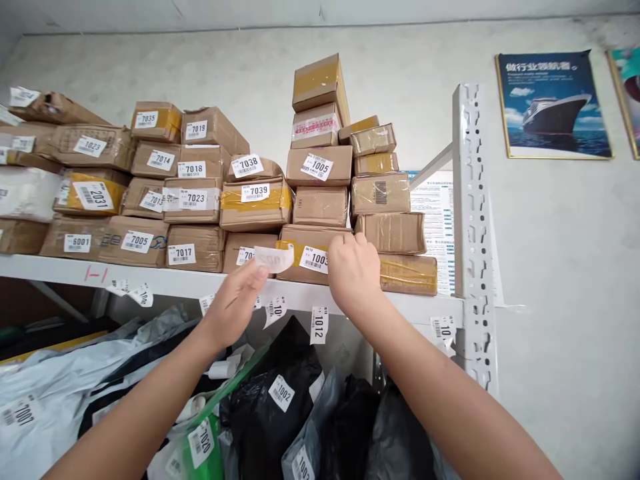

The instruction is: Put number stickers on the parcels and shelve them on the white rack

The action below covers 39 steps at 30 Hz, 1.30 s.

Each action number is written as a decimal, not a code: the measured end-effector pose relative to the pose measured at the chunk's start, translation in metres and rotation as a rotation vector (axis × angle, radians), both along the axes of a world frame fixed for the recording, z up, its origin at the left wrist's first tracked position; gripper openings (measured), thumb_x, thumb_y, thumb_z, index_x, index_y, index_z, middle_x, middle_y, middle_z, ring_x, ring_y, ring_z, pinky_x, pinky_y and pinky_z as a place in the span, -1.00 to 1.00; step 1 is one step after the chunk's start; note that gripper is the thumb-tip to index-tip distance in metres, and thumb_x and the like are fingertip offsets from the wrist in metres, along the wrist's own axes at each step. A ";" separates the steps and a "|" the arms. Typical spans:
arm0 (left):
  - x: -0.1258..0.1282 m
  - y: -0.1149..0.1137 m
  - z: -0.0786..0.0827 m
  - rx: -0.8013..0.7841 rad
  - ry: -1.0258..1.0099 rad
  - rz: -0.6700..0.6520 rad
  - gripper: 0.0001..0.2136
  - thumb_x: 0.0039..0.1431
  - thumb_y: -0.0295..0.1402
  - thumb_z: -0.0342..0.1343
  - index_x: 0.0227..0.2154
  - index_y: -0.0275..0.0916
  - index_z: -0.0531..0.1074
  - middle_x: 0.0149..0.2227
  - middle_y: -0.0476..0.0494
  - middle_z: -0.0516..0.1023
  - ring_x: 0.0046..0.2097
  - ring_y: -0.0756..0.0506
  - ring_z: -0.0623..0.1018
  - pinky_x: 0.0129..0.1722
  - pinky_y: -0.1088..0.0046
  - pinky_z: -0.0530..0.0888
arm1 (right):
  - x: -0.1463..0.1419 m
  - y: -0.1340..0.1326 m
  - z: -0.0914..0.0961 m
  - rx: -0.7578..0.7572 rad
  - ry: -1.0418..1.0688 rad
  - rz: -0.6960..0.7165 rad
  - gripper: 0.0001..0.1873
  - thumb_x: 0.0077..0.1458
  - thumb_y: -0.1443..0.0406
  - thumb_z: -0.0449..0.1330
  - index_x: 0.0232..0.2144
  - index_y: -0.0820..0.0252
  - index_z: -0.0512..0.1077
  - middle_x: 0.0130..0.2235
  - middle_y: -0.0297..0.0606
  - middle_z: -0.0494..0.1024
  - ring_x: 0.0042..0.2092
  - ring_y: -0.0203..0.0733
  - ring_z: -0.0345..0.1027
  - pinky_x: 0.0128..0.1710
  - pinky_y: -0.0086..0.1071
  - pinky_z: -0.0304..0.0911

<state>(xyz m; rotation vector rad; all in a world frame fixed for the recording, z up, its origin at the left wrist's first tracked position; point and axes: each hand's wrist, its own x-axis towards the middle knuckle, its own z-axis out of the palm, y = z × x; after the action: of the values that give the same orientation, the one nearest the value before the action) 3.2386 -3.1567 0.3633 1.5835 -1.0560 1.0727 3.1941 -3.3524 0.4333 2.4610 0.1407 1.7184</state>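
Note:
My left hand (237,300) pinches a small white label sticker (274,259) and holds it up in front of the bottom row of brown parcels. My right hand (354,270) rests with curled fingers on the brown cardboard parcel marked 1003 (306,248), which lies on the white metal shelf (165,283). An unlabelled taped parcel (407,274) lies just right of that hand. Stacks of numbered brown parcels fill the shelf, among them 7039 (256,203) and 1005 (319,165).
Below the shelf lie black, grey and white plastic mailer bags, one tagged 1002 (281,393) and a green one tagged 7020 (201,443). Loose labels hang from the shelf edge. A perforated white upright (473,227) stands at the right, with a ship poster (553,105) on the wall.

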 end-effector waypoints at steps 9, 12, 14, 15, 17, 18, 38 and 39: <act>0.015 -0.024 -0.001 -0.036 -0.042 -0.128 -0.53 0.46 -0.09 -0.21 0.23 -0.18 0.35 0.30 -0.19 0.36 0.34 -0.17 0.31 0.39 0.24 0.16 | 0.005 -0.003 -0.013 0.063 -0.048 0.088 -0.87 0.27 0.37 0.19 -0.17 0.35 0.49 -0.13 0.01 0.56 -0.10 0.06 0.39 -0.13 -0.22 0.24; 0.017 -0.029 0.000 -0.135 -0.064 -0.073 -0.59 0.47 -0.14 -0.18 0.13 -0.19 0.44 0.17 -0.22 0.49 0.23 -0.17 0.44 0.27 0.22 0.35 | 0.007 -0.006 -0.013 0.086 -0.045 0.053 -0.90 0.26 0.38 0.20 -0.22 0.32 0.52 -0.16 -0.02 0.55 -0.12 0.05 0.38 -0.19 -0.24 0.21; 0.016 -0.033 0.003 -0.174 -0.167 0.051 -0.68 0.45 -0.21 -0.08 0.07 -0.20 0.48 0.10 -0.22 0.53 0.15 -0.15 0.51 0.18 0.25 0.44 | 0.010 -0.007 -0.013 0.069 -0.045 0.050 -0.87 0.27 0.44 0.15 -0.27 0.30 0.52 -0.20 -0.03 0.55 -0.15 0.03 0.37 -0.22 -0.25 0.19; 0.016 -0.035 0.004 -0.197 -0.261 0.135 -0.73 0.42 -0.27 -0.01 0.05 -0.20 0.48 0.08 -0.22 0.54 0.13 -0.14 0.52 0.15 0.25 0.46 | 0.012 -0.007 -0.013 0.057 -0.052 0.055 -0.85 0.27 0.45 0.13 -0.27 0.31 0.52 -0.21 -0.03 0.55 -0.16 0.03 0.37 -0.22 -0.24 0.18; 0.017 -0.037 0.007 -0.225 -0.526 0.302 -0.76 0.32 -0.42 0.13 0.02 -0.21 0.48 0.06 -0.22 0.55 0.11 -0.14 0.55 0.15 0.23 0.49 | 0.015 -0.007 -0.015 0.026 -0.072 0.060 -0.82 0.28 0.47 0.09 -0.27 0.34 0.50 -0.22 0.02 0.55 -0.17 0.03 0.35 -0.21 -0.23 0.18; 0.018 -0.038 0.007 -0.213 -0.675 0.375 -0.74 0.27 -0.48 0.17 0.01 -0.21 0.49 0.04 -0.22 0.57 0.11 -0.15 0.56 0.15 0.21 0.50 | 0.016 -0.007 -0.016 0.003 -0.077 0.062 -0.81 0.29 0.48 0.07 -0.27 0.35 0.50 -0.21 0.03 0.54 -0.17 0.04 0.35 -0.20 -0.23 0.18; 0.033 -0.030 -0.002 0.019 -0.937 0.815 -0.81 0.15 -0.55 0.21 -0.23 -0.25 0.35 -0.04 -0.28 0.65 0.08 -0.33 0.60 0.23 -0.17 0.36 | 0.016 -0.009 -0.013 0.183 0.047 0.362 -0.72 0.20 0.44 0.23 -0.02 0.30 0.43 -0.23 -0.15 0.62 -0.19 -0.09 0.46 -0.22 -0.32 0.17; 0.033 -0.029 -0.002 -0.025 -0.895 0.775 -0.81 0.18 -0.54 0.19 -0.20 -0.24 0.34 -0.04 -0.27 0.64 0.07 -0.31 0.60 0.24 -0.16 0.36 | 0.014 -0.009 -0.011 0.185 0.066 0.350 -0.77 0.21 0.45 0.20 -0.07 0.27 0.46 -0.24 -0.16 0.62 -0.19 -0.09 0.46 -0.24 -0.33 0.16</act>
<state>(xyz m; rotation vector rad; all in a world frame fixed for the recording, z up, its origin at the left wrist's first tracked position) 3.2718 -3.1861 0.3613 1.5280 -0.9443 2.4563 3.2079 -3.3609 0.4223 2.7629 0.4655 1.8545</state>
